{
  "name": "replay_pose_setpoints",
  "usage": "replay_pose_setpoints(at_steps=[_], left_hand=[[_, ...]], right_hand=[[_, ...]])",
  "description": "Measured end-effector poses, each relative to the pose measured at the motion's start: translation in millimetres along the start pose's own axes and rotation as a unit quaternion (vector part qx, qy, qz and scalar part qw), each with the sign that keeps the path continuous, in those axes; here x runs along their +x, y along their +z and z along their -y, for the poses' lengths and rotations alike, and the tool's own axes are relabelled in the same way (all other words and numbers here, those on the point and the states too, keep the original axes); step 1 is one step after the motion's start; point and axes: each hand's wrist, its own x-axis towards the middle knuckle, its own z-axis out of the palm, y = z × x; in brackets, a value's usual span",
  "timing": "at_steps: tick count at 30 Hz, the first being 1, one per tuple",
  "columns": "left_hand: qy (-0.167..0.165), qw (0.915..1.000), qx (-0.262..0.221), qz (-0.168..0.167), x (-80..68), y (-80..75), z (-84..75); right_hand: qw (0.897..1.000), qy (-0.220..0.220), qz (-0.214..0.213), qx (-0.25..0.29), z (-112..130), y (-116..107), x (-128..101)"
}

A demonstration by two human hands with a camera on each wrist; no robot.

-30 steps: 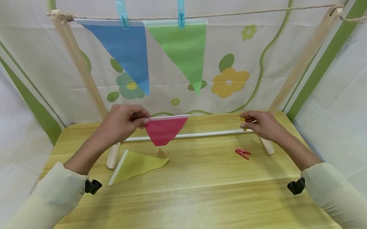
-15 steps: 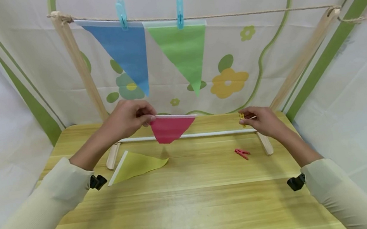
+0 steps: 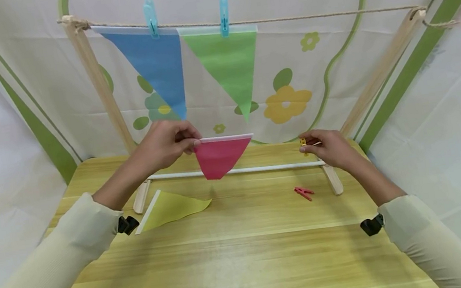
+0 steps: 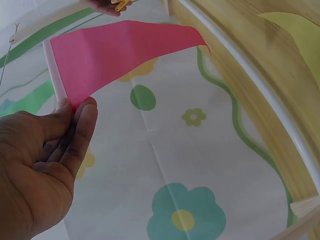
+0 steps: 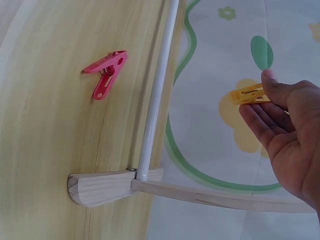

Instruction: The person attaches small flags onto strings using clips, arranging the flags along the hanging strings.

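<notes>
My left hand (image 3: 168, 143) pinches the white-edged corner of a red triangular flag (image 3: 221, 155), which hangs in the air above the rack's white bottom rod (image 3: 260, 168). In the left wrist view the thumb and fingers (image 4: 75, 117) hold the red flag (image 4: 120, 52) at its white band. My right hand (image 3: 328, 147) pinches a small yellow clothespin (image 3: 303, 144) near the rack's right foot; the right wrist view shows the yellow clothespin (image 5: 250, 94) between thumb and fingertips. A blue flag (image 3: 155, 66) and a green flag (image 3: 228, 63) hang from the rope (image 3: 327, 14) under light-blue pegs.
A yellow flag (image 3: 170, 208) lies flat on the wooden table (image 3: 247, 260) at the left. A red clothespin (image 3: 304, 193) lies on the table by the rack's right foot (image 5: 107, 187). The rack's wooden posts (image 3: 100, 83) stand at both sides before a flowered cloth backdrop.
My left hand has lifted the red flag up and to the right. My right hand has risen slightly with the yellow clothespin.
</notes>
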Motion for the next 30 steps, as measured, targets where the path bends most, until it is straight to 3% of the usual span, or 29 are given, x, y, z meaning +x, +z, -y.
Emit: replay_pose_setpoints(at_steps=[15, 30], left_hand=[[-0.010, 0.9999, -0.005, 0.008, 9.7, -0.6, -11.8], [0.031, 0.9995, 0.002, -0.006, 22.3, 1.5, -32.6]], right_hand=[[1.000, -0.018, -0.010, -0.006, 6, -7, 5], [0.999, -0.040, -0.026, -0.010, 19, -23, 10]])
